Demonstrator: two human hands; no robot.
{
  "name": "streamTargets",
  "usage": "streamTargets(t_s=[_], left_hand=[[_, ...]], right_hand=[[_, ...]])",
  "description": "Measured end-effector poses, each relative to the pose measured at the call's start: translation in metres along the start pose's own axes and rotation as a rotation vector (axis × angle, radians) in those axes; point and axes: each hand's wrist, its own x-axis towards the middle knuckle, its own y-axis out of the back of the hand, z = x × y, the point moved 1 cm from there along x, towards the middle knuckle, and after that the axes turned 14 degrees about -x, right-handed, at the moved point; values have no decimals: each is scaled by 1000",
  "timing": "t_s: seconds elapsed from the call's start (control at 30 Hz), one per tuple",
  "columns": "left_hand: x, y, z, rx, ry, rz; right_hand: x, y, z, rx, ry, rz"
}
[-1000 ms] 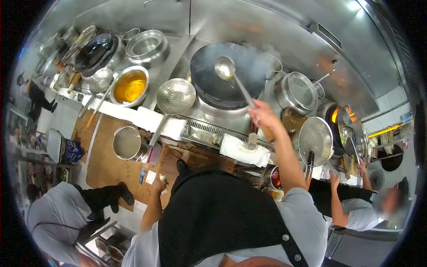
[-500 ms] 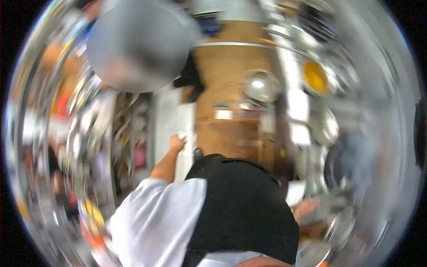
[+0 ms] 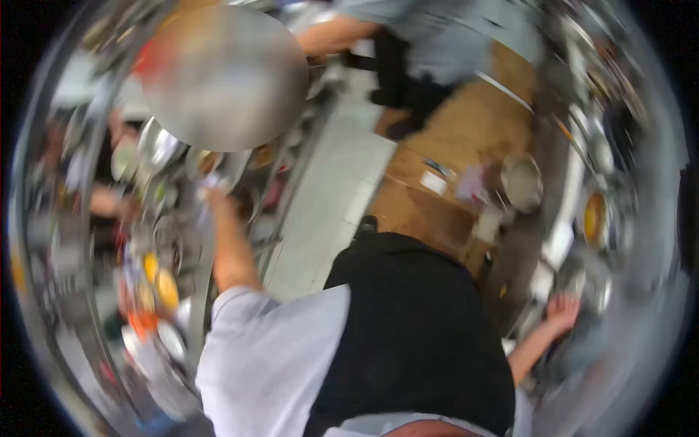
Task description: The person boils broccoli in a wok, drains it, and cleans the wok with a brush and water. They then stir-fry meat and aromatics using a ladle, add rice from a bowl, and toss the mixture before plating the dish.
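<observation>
On the left, my left hand [image 3: 217, 197] is stretched out over the edge of a metal counter. Its fingers are closed round a small white thing [image 3: 211, 180], too blurred to name. Bowls and dishes stand about that hand, among them a round metal bowl [image 3: 160, 144]. Away to the right, my right hand [image 3: 562, 312] hangs beside the cooking range with its fingers loosely apart, and I see nothing in it. A shiny metal pan [image 3: 593, 284] lies close to that hand. Motion smears the finer detail of both hands.
A co-worker's forearm [image 3: 338, 35] reaches over the left counter. Brown boarding [image 3: 466, 131] and pale tiles [image 3: 320, 182] cover the floor. A metal pot [image 3: 522, 182] stands low by the range, near a pan of orange food [image 3: 595, 218]. A round blurred patch hides the upper left.
My view has turned to the left. My left hand has moved from above the aisle floor to the left counter, still with the white thing. A co-worker's arm now shows at the top.
</observation>
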Motion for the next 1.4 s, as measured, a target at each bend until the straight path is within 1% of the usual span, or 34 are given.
streamTargets(t_s=[0.03, 0.07, 0.1, 0.13, 0.17, 0.2, 0.23, 0.27, 0.3, 0.33, 0.37, 0.43, 0.47, 0.53, 0.6, 0.67, 0.73, 0.77, 0.8, 0.87, 0.9, 1.0, 1.03, 1.07, 1.13, 1.2, 1.23, 1.27, 1.3, 1.33, 1.4], left_hand=[[31, -9, -2, 33, 47, -74], [55, -15, -3, 117, 57, -137], [74, -20, -5, 220, 55, -198], [88, -23, -7, 391, 12, -263], [98, -21, -6, 801, -163, -382], [100, -21, -4, 1131, -336, -456], [98, -19, 1, 1253, -418, -463], [92, -17, 5, 1231, -394, -451], [78, -23, 0, 902, -202, -378], [63, -28, -5, 557, -57, -267], [51, -32, -9, 225, 107, -168], [21, -23, -15, 245, 233, -253], [2, -18, -20, 255, 299, -292], [-61, -10, -29, 271, 338, -252], [-122, -6, -38, 223, 471, -397], [-179, 1, -57, 228, 516, -315], [-206, 15, -78, 271, 605, -380], [-230, 14, -84, 329, 568, -400], [-242, 16, -90, 440, 618, -392], [-267, 15, -116, 455, 645, -385], [-277, 13, -122, 425, 739, -427], [-306, -18, -160, 481, 786, -443], [-315, -34, -164, 594, 750, -437], [-305, -45, -182, 638, 733, -570], [-327, -98, -205, 878, 609, -733], [-328, -143, -256, 871, 584, -976], [-370, -179, -253, 1019, 411, -1125], [-392, -207, -266, 1042, 340, -1196], [-434, -231, -268, 949, 417, -1203], [-461, -258, -281, 1022, 371, -1311], [-521, -304, -307, 1101, 340, -1486]], right_hand=[[10, -8, 13, 3, 26, -127], [3, -27, 16, 50, 71, -264], [-25, -62, 9, 94, 52, -257], [-55, -97, 0, 138, 34, -250], [-62, -120, -1, 313, -188, -290], [-65, -138, 1, 304, -215, -315], [-62, -151, 5, 272, -264, -329], [-51, -162, 13, 241, -326, -350], [-40, -171, 23, 136, -341, -335], [-27, -178, 35, 31, -362, -327], [-15, -185, 46, -118, -329, -362], [25, -194, 78, -426, -258, -439], [41, -200, 91, -508, -208, -472], [83, -209, 126, -596, -218, -513], [113, -222, 148, -635, -223, -483], [133, -223, 171, -656, -238, -469], [148, -222, 186, -647, -244, -461], [149, -221, 181, -650, -233, -498], [152, -220, 186, -638, -248, -508], [160, -220, 189, -622, -272, -533], [161, -220, 189, -614, -279, -550], [164, -221, 192, -515, -421, -605], [163, -218, 195, -361, -489, -658], [153, -214, 188, -278, -541, -644], [121, -208, 154, -102, -619, -604], [100, -189, 153, 229, -618, -652], [87, -179, 142, 302, -621, -652], [72, -167, 130, 378, -625, -652], [58, -154, 119, 457, -615, -669], [46, -140, 107, 540, -593, -684], [18, -107, 73, 669, -518, -704]])
